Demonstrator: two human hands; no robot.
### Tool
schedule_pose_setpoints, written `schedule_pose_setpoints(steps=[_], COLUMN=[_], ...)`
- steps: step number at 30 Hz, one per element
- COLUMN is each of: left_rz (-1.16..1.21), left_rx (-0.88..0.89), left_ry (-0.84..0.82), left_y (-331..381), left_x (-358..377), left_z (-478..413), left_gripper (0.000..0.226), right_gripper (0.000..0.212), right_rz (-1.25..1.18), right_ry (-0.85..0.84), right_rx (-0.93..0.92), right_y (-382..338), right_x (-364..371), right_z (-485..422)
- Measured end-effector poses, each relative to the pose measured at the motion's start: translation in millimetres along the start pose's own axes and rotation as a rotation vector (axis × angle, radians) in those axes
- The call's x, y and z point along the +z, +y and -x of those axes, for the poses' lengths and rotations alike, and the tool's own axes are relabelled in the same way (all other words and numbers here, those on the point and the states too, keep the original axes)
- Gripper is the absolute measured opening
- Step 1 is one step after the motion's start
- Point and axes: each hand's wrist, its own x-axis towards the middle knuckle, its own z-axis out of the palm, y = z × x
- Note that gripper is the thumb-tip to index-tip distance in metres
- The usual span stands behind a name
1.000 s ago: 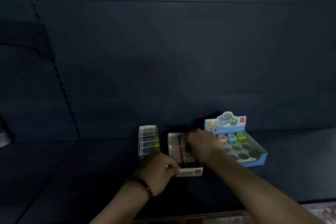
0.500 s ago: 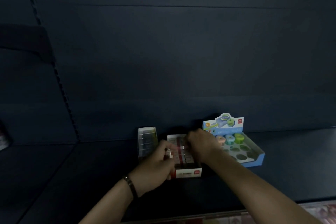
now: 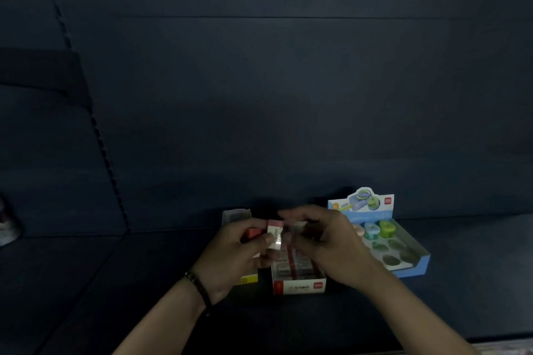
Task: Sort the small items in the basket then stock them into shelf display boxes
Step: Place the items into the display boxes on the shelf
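Dark shelf (image 3: 115,282); eraser (image 3: 274,231) in left hand (image 3: 230,256)

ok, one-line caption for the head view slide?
Left hand pinches a small red-and-white item above the red-and-white cardboard display box; right hand close beside it.

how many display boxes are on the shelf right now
3. A yellow-fronted box at left, mostly behind the left hand, which pinches a small eraser; a red-and-white box in the middle; a blue box at right. The hands may hide more.
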Motion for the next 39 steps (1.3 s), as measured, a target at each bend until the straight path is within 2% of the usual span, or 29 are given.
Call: schedule_pose_setpoints(steps=[3,7,11,15,18,23,27,31,39], left_rz=[-0.123,-0.255,-0.401,-0.494,-0.658,-0.968,-0.991,-1.002,-1.018], left_rx=[0.0,0.05,0.092,0.145,0.165,0.097,0.101,0.108,0.07], left_ry=[0.027,0.025,0.022,0.071,0.111,-0.023,-0.055,-0.051,-0.053], left_y=[0.9,1.8,2.9,0.0,-6.5,-32.8,-40.3,-42.4,-37.9], left_x=[-2.1,-3.1,-4.0,-2.1,0.2,5.2,8.2,9.6,14.4], left_z=[-5.1,-9.4,-8.3,-3.9,4.5,13.2,8.9,5.3,5.1], left_gripper=[0.017,0.013,0.012,0.013,0.009,0.01,0.005,0.014,0.011], right_gripper=[0.048,0.037,0.035,0.026,0.015,0.003,0.006,0.011,0.017], right_rz=[0.085,0.393,0.462,0.416,0.467,0.564,0.585,0.689,0.762], right_ry=[-0.052,-0.122,-0.208,-0.181,-0.116,-0.151,-0.195,-0.248,-0.258], right_rx=[-0.074,-0.295,-0.339,-0.278,-0.112,0.082,0.085,0.058,0.057], right_y=[-0.5,1.9,2.1,9.0,27.9,53.8,60.9,67.3,68.0], right_x=[-3.4,-9.5,-14.2,-17.9,-18.9,-1.3,12.9,21.7,20.7], right_z=[-2.9,-9.6,-12.8,-17.2,-23.4,-29.5,-33.4,-36.2,-41.5])
